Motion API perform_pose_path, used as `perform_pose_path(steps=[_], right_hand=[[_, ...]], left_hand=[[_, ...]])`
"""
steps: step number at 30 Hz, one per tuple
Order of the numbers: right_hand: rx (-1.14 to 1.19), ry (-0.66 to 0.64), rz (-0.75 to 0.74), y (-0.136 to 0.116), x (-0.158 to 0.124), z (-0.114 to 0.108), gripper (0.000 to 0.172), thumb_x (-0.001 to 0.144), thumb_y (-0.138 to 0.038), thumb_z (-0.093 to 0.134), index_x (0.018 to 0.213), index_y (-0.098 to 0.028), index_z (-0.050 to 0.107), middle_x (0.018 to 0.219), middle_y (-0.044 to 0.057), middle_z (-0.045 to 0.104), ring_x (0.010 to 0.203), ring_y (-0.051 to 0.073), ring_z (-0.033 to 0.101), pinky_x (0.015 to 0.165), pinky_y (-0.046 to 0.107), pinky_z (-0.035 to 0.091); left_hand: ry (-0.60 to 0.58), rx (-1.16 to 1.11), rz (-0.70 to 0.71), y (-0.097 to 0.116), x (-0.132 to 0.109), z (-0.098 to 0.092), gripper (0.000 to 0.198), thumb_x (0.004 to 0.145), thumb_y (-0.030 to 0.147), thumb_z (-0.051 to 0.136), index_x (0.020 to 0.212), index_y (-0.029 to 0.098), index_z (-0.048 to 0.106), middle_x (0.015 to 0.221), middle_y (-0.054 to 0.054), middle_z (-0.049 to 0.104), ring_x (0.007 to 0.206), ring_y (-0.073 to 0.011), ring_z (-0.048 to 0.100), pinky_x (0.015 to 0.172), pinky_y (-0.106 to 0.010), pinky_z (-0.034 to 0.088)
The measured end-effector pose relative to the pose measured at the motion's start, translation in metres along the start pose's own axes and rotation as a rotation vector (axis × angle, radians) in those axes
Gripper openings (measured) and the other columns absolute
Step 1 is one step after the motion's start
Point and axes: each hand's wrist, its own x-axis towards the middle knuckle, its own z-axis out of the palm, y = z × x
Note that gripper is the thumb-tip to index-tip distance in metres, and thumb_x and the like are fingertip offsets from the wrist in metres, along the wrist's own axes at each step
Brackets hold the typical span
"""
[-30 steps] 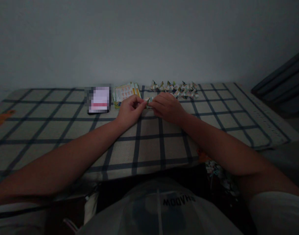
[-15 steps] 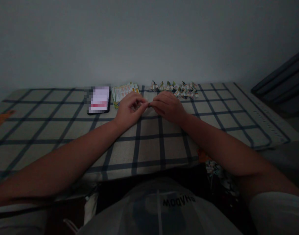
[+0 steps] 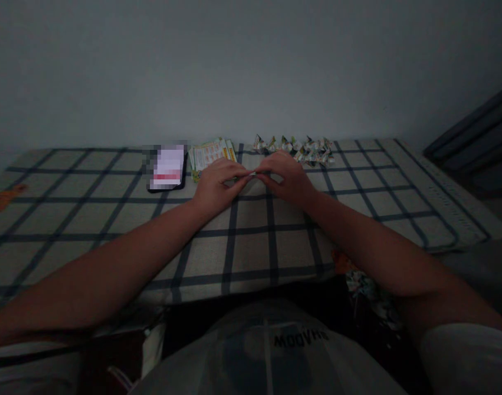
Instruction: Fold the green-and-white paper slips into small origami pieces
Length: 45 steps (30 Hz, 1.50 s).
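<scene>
Over the checked cloth, my left hand and my right hand meet with thumbs and fingertips pinched. Between them is a small folded piece of paper, thin and pale along its visible edge; the fingers cover most of it. Just behind my left hand lies a stack of printed green-and-white paper sheets. Beyond my right hand sit several small folded paper pieces with pointed corners, in a loose group near the wall.
A phone with a lit, blurred screen lies left of the paper stack. The checked tablecloth covers the table, which meets a plain wall. An orange patch shows at the far left. Dark slatted furniture stands at right.
The fingers of both hands have straightened and shifted along the paper, and more of its pale edge shows between the fingertips. The phone, stack and folded pieces stay put.
</scene>
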Motion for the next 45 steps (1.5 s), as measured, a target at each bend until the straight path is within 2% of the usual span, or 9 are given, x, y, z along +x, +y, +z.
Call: perform_pose_path(steps=[6,12,16,23,29,32,35,39,45], right_hand=[[0.059,-0.036,0.069,-0.006,0.001,-0.002,0.025,0.101,-0.038,0.053,0.088,-0.02,0.064,0.081,0.003,0.068,0.081,0.016,0.06,0.078,0.032,0.045],[0.277,-0.112,0.233,-0.005,-0.003,-0.003,0.033,0.099,-0.049,0.056,0.091,-0.018,0.064,0.08,0.001,0.066,0.071,0.012,0.057,0.068,0.026,0.042],[0.296,-0.116,0.271,-0.006,-0.001,-0.003,0.036,0.099,-0.05,0.053,0.088,-0.017,0.064,0.076,0.001,0.064,0.071,0.012,0.056,0.067,0.026,0.041],[0.31,-0.079,0.393,-0.008,0.002,-0.001,0.044,0.097,-0.058,0.051,0.081,-0.018,0.059,0.074,0.0,0.061,0.067,0.012,0.051,0.067,0.027,0.042],[0.532,-0.093,0.57,-0.002,-0.003,0.005,0.05,0.087,-0.064,0.065,0.104,-0.018,0.066,0.082,0.001,0.068,0.07,0.012,0.06,0.064,0.026,0.046],[0.518,-0.115,0.59,-0.002,-0.003,0.005,0.043,0.087,-0.06,0.067,0.093,-0.018,0.068,0.077,0.001,0.068,0.068,0.013,0.061,0.063,0.026,0.047],[0.544,-0.103,0.621,-0.001,-0.002,0.004,0.039,0.086,-0.057,0.069,0.085,-0.018,0.068,0.071,0.0,0.067,0.064,0.013,0.061,0.06,0.026,0.048],[0.624,-0.075,0.698,0.002,-0.002,0.004,0.042,0.082,-0.059,0.073,0.089,-0.017,0.069,0.074,0.001,0.07,0.063,0.012,0.063,0.06,0.026,0.052],[0.832,-0.036,0.825,0.005,-0.002,0.009,0.053,0.068,-0.059,0.084,0.098,-0.018,0.068,0.084,0.002,0.075,0.071,0.013,0.069,0.07,0.028,0.06]], left_hand=[[-0.041,-0.055,-0.004,0.006,0.0,-0.001,0.025,0.093,0.041,0.067,0.089,0.018,0.077,0.086,-0.006,0.077,0.082,-0.0164,0.07,0.079,-0.03,0.052],[-0.096,-0.083,-0.058,0.01,0.0,-0.002,0.027,0.094,0.041,0.064,0.088,0.017,0.075,0.08,-0.004,0.074,0.073,-0.0137,0.066,0.072,-0.026,0.048],[-0.11,-0.086,-0.085,0.009,-0.001,0.0,0.03,0.093,0.043,0.064,0.086,0.016,0.076,0.075,-0.004,0.072,0.067,-0.013,0.062,0.068,-0.026,0.046],[-0.257,-0.241,-0.322,0.012,-0.003,0.002,0.042,0.092,0.054,0.062,0.093,0.016,0.079,0.067,-0.002,0.071,0.058,-0.0121,0.06,0.055,-0.022,0.041],[-0.136,-0.205,-0.399,0.011,-0.002,0.002,0.042,0.092,0.054,0.062,0.09,0.016,0.079,0.062,-0.001,0.069,0.056,-0.0117,0.059,0.053,-0.021,0.041],[-0.077,-0.211,-0.423,0.008,-0.001,0.003,0.042,0.092,0.055,0.062,0.09,0.016,0.079,0.064,-0.001,0.07,0.058,-0.0119,0.061,0.055,-0.021,0.043],[-0.093,-0.292,-0.481,0.006,-0.002,0.005,0.043,0.088,0.056,0.066,0.094,0.016,0.078,0.071,-0.003,0.074,0.062,-0.0132,0.065,0.056,-0.021,0.047],[-0.203,-0.522,-0.595,0.004,-0.002,0.008,0.046,0.083,0.054,0.072,0.108,0.016,0.072,0.072,-0.002,0.075,0.061,-0.0157,0.07,0.057,-0.024,0.054],[-0.164,-0.63,-0.682,0.006,0.0,0.006,0.035,0.083,0.046,0.074,0.098,0.015,0.069,0.069,-0.002,0.073,0.061,-0.0151,0.071,0.06,-0.025,0.057]])
